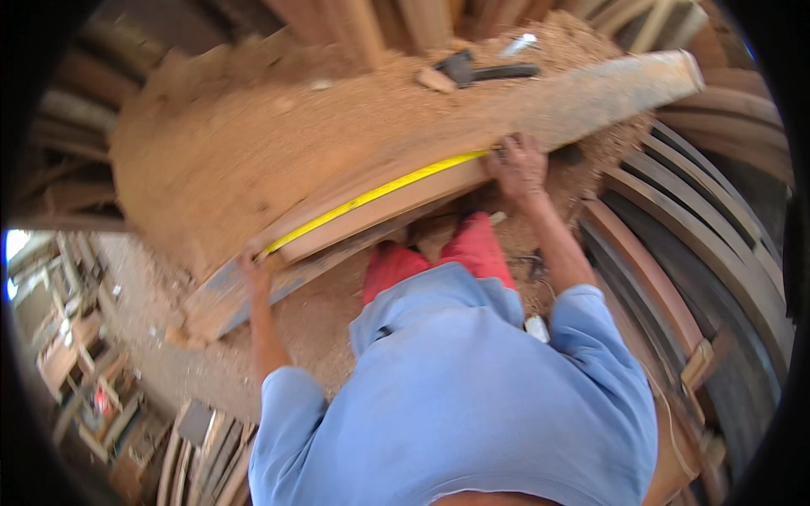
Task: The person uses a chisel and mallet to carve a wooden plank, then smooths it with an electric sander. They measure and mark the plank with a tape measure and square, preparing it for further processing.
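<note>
A yellow measuring tape (375,194) is stretched along a reddish-brown wooden board (380,211), which lies on a long, worn wooden beam (603,93). My left hand (256,263) pinches the tape at the board's left end, its fingertips slightly blurred. At the other end, my right hand (516,167) is closed round the tape over the board, with something dark, perhaps the tape's case, showing under the fingers. Past the beam, an axe-like tool (460,69) with a dark head and handle rests on the sawdust, nearest to my right hand.
Sawdust (202,143) is heaped beyond the beam. Curved planks (692,228) are stacked close on my right, and timbers (350,29) stand at the back. More wood pieces (202,455) lie at lower left. A shiny object (517,45) sits behind the axe-like tool.
</note>
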`<state>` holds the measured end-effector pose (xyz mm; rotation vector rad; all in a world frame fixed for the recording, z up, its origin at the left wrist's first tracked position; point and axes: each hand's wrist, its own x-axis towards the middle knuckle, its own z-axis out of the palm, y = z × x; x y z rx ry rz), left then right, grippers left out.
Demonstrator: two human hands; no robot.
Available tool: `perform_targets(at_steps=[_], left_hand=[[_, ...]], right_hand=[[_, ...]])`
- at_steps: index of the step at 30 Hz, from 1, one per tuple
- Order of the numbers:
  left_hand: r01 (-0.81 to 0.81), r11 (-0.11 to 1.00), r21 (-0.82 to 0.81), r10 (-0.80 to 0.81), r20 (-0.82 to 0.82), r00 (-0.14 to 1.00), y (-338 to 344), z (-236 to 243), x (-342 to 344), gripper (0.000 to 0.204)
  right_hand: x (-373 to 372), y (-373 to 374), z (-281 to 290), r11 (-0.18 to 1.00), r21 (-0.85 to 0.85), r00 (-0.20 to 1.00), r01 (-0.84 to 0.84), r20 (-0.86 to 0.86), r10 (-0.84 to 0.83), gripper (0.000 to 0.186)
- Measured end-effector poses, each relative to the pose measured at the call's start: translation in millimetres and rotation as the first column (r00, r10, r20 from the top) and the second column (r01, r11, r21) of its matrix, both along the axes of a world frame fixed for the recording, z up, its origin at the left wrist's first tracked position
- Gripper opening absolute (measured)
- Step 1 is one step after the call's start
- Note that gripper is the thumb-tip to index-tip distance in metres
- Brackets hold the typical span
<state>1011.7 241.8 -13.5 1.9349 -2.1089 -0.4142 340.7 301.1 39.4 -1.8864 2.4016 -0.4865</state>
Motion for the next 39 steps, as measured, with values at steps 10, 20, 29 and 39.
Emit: perform_targets(at_steps=[10, 20, 29, 39], left_hand=[[-0.139, 0.990, 0.005, 0.139, -0.141, 0.980, 5.2, 31.6, -42.4, 0.022], [-0.212, 0.975, -0.067, 0.185, -0.282, 0.941, 11.1, 39.2, -59.6, 0.019], [-0.122, 0.983, -0.135, 0.084, -0.258, 0.963, 8.1, 0.9, -37.8, 0.017], [-0.121, 0.991, -0.066, 0.104, -0.214, 0.971, 9.1, 14.1, -39.5, 0.015]], right_hand=[[0.2, -6.8, 10.7, 0.974, 0.225, 0.998, -0.007, -0.063, 0.021, 0.030], [2.3, -13.5, 20.5, 0.959, 0.282, 0.999, -0.043, -0.015, 0.049, 0.026], [-5.5, -8.1, 2.9, 0.966, 0.247, 0.994, -0.069, -0.063, 0.087, 0.026], [-2.4, -5.3, 2.8, 0.990, 0.140, 0.997, -0.025, -0.062, 0.035, 0.031]])
